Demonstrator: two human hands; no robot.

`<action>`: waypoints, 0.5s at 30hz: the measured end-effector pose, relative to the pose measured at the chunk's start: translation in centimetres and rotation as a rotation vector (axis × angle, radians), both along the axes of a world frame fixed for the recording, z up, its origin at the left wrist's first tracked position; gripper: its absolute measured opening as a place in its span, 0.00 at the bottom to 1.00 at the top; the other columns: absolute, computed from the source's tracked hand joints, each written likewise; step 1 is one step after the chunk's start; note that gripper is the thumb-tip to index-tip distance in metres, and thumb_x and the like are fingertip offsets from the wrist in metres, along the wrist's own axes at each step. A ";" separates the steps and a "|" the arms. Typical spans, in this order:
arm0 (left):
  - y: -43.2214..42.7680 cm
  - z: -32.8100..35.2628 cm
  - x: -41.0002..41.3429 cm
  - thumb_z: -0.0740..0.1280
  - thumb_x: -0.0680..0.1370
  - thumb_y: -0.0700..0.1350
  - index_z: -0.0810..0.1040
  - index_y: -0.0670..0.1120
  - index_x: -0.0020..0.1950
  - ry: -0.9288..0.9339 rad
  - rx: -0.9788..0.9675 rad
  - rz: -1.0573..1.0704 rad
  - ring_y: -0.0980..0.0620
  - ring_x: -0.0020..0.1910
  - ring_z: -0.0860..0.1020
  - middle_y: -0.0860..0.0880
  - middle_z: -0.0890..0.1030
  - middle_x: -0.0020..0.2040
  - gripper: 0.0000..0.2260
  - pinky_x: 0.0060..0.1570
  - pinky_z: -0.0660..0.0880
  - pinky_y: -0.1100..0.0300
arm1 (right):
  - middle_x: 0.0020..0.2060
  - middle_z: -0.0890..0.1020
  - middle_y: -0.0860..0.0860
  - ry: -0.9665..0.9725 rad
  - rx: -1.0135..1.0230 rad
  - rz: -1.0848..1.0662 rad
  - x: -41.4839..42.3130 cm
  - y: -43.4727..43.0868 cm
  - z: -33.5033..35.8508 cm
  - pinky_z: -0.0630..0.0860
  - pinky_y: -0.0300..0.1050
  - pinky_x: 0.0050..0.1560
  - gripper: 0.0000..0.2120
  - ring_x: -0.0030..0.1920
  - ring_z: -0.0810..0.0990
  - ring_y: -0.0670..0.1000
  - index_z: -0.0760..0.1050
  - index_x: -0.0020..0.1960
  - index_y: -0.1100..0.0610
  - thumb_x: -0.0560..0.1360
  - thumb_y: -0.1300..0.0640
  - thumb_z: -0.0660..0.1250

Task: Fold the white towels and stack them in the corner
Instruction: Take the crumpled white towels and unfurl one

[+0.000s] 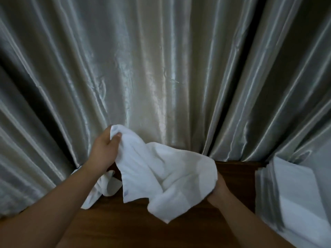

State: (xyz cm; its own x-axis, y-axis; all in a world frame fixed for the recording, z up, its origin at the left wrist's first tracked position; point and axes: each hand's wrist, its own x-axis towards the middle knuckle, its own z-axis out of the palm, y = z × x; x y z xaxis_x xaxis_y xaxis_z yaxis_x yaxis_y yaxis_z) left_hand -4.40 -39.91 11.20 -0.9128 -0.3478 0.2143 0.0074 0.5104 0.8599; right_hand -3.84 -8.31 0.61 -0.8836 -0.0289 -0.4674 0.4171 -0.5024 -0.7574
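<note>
Across the whole top of the frame hangs a shiny grey curtain with long folds [161, 68], and it drops down behind a dark brown wooden table [125, 226] at the bottom.

Low on the left side, under your left arm, a crumpled white towel [105, 187] lies on the table. It is not folded, so I think it waits for its turn.

Just right of that, your left hand [104, 149] is up high, left of the middle. Its thumb and fingers are pinched shut on one corner of a soft white cloth towel [161, 172]. You hold that corner up so the towel can hang down and open out.

The towel droops across the middle of the frame, down to your right hand [219, 188] at the lower right of the middle. That hand is closed on the other end, but the cloth hides most of the fingers. The towel is still bunchy and loose, so I think the folding of this one has only begun. You may need to pull the two ends apart to make it flat.

Far at the right edge sits a neat stack of folded white towels [293, 203], close against the curtain. That looks like the corner where this one should go.
</note>
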 end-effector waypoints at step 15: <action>-4.0 -1.8 2.0 0.56 0.79 0.41 0.77 0.42 0.43 -0.065 -0.041 0.039 0.47 0.40 0.74 0.40 0.80 0.42 0.11 0.40 0.70 0.57 | 0.47 0.79 0.53 0.369 1.409 0.450 -1.2 10.0 -1.3 0.77 0.50 0.46 0.16 0.44 0.78 0.52 0.67 0.63 0.54 0.77 0.63 0.64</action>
